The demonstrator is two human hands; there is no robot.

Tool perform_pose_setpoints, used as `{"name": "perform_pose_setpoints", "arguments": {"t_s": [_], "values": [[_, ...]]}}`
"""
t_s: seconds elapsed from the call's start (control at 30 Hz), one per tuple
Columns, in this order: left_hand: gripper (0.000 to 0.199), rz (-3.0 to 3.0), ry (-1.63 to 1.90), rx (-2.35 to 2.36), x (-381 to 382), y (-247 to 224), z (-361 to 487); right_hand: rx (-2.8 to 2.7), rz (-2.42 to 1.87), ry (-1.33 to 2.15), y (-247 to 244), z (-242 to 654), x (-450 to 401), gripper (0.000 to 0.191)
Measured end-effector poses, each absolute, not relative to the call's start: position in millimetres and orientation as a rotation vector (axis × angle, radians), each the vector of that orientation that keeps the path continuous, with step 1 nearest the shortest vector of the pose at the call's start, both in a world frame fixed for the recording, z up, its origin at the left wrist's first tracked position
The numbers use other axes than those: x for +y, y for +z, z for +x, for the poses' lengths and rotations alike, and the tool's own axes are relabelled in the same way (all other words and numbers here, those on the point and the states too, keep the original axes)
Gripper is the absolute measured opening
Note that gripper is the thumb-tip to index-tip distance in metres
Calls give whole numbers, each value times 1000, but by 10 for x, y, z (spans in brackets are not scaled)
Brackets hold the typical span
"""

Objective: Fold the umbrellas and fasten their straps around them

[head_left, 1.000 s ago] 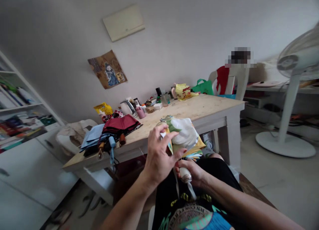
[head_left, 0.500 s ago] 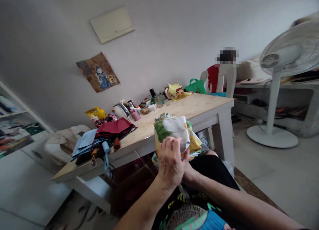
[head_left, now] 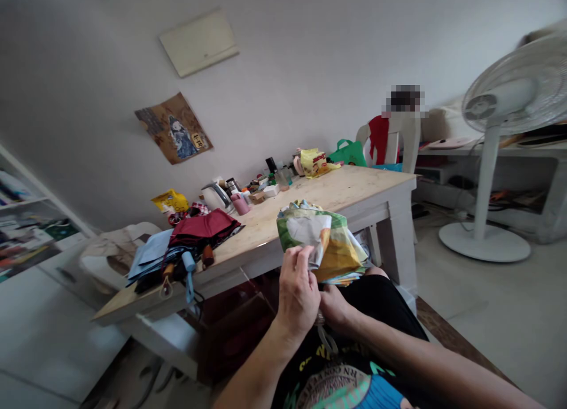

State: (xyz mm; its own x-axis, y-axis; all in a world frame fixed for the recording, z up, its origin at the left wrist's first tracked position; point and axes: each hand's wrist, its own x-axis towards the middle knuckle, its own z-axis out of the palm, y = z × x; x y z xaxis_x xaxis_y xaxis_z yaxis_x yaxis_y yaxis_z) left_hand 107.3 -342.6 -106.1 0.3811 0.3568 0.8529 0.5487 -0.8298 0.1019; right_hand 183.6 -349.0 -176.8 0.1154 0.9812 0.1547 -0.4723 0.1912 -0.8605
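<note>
A folding umbrella (head_left: pixel 339 249) with green, white and yellow patterned cloth is gathered in loose pleats over my lap. My left hand (head_left: pixel 299 288) has its fingers bent and pressed against a fold of the cloth on the near left side. Low on the same umbrella, my right hand (head_left: pixel 337 306) is closed around its lower end, which is mostly hidden by the fingers. A grey wrist strap (head_left: pixel 328 341) hangs below the two hands. On the table's left end lie a dark red folded umbrella (head_left: pixel 204 227) and a light blue umbrella (head_left: pixel 150 249).
A wooden-topped table (head_left: pixel 349 185) stands ahead of me. On it are an electric kettle (head_left: pixel 216 196), a pink bottle (head_left: pixel 240 204) and a yellow bag (head_left: pixel 312 163). A white standing fan (head_left: pixel 485 179) is on the right. Near a chair sits another person (head_left: pixel 381 140).
The umbrella's cloth has turned, so more of its yellow and green part shows. My left hand has shifted slightly down and left, and its fingers are more bent.
</note>
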Motion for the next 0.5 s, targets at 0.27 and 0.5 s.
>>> {"name": "perform_pose_setpoints", "arguments": {"t_s": [0.27,0.5], "values": [[13,-2411,-1543,-781,-3354,-942,878,-902,-855,1398,-1861,1869,-3461,17],[31,-2439,-1511,-732,-3368,-874,809,-957,-893,1395,-1867,1876,-3464,15]]}}
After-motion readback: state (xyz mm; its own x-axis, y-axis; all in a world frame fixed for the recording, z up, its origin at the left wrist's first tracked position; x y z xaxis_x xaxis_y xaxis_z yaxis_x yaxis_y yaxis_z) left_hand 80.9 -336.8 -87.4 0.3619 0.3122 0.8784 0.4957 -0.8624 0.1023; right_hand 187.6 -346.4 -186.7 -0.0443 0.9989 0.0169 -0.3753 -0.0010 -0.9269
